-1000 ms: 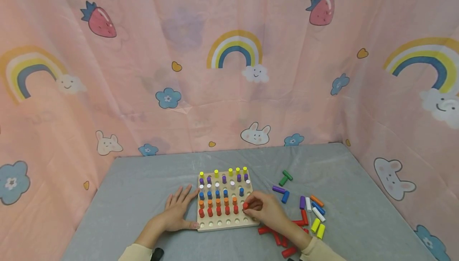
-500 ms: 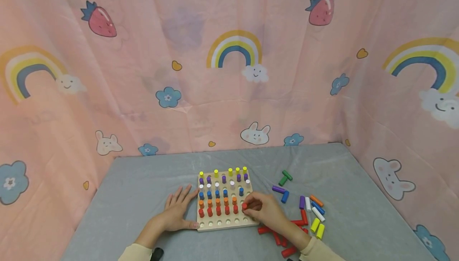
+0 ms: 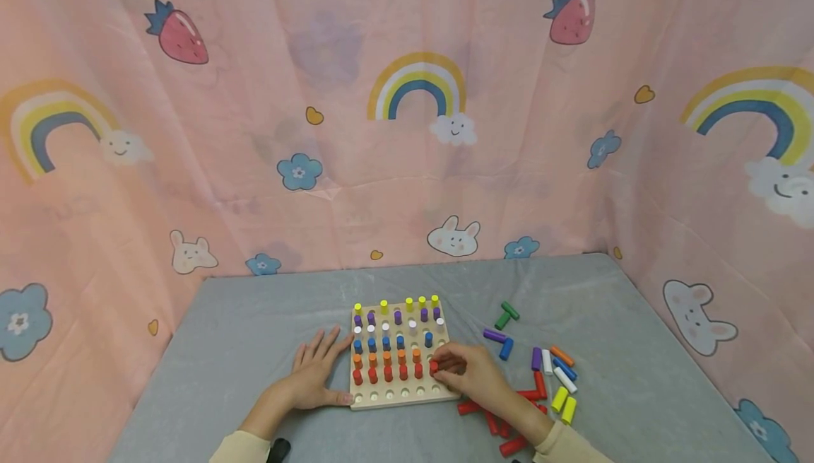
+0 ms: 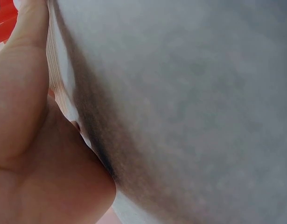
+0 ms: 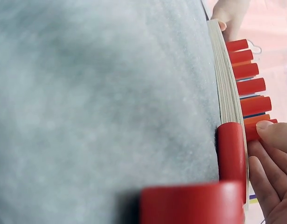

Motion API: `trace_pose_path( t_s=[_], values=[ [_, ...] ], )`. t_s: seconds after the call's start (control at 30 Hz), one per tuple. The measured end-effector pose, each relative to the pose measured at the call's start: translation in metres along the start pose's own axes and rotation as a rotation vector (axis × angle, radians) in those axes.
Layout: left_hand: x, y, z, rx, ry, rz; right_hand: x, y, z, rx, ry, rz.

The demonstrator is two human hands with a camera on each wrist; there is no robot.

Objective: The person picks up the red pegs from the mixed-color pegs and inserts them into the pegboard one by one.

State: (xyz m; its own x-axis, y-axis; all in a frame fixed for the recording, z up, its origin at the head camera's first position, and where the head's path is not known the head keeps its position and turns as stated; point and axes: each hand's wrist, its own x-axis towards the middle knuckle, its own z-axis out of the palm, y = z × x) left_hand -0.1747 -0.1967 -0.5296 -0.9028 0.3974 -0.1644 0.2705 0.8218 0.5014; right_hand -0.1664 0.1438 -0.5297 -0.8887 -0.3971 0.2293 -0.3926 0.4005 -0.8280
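A wooden pegboard [image 3: 404,400] lies on the grey table, with rows of yellow, purple, white, blue, orange and red pegs standing in it. My right hand [image 3: 473,377] pinches a red peg [image 3: 434,368] between thumb and fingers at the right end of the red row. In the right wrist view the thumb presses against that red peg [image 5: 252,131], upright at the board. My left hand [image 3: 313,378] rests beside the board with fingers spread, its thumb at the near left corner. The left wrist view shows mostly its palm [image 4: 36,140] and grey cloth.
Loose red pegs [image 3: 512,447] lie right of the board, partly under my right forearm. Farther right are yellow [image 3: 569,410], white [image 3: 564,379], blue, purple and orange pegs. Two green pegs [image 3: 502,320] lie farther back. A pink patterned curtain [image 3: 356,223] surrounds the table.
The red peg in my right hand has shifted very slightly left and down at its place in the row. My left hand stays where it was.
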Motion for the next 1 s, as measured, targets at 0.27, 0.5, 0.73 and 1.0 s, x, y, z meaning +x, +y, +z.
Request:
trace_pose_path(
  t_s=[0.27, 0.5, 0.73, 1.0],
  values=[
    [-0.001, 0.006, -0.006, 0.023, -0.026, -0.014, 0.001, 0.000, -0.001, 0.023, 0.002, -0.018],
    [-0.002, 0.007, -0.007, 0.029, -0.016, -0.007, 0.000, -0.007, -0.006, 0.053, -0.001, 0.012],
    [0.001, -0.004, 0.001, 0.009, 0.001, 0.013, -0.001, -0.012, -0.016, 0.049, 0.013, 0.039],
    [-0.001, 0.004, -0.006, 0.011, -0.020, 0.007, -0.008, -0.006, -0.030, 0.075, 0.010, 0.052]
  ],
)
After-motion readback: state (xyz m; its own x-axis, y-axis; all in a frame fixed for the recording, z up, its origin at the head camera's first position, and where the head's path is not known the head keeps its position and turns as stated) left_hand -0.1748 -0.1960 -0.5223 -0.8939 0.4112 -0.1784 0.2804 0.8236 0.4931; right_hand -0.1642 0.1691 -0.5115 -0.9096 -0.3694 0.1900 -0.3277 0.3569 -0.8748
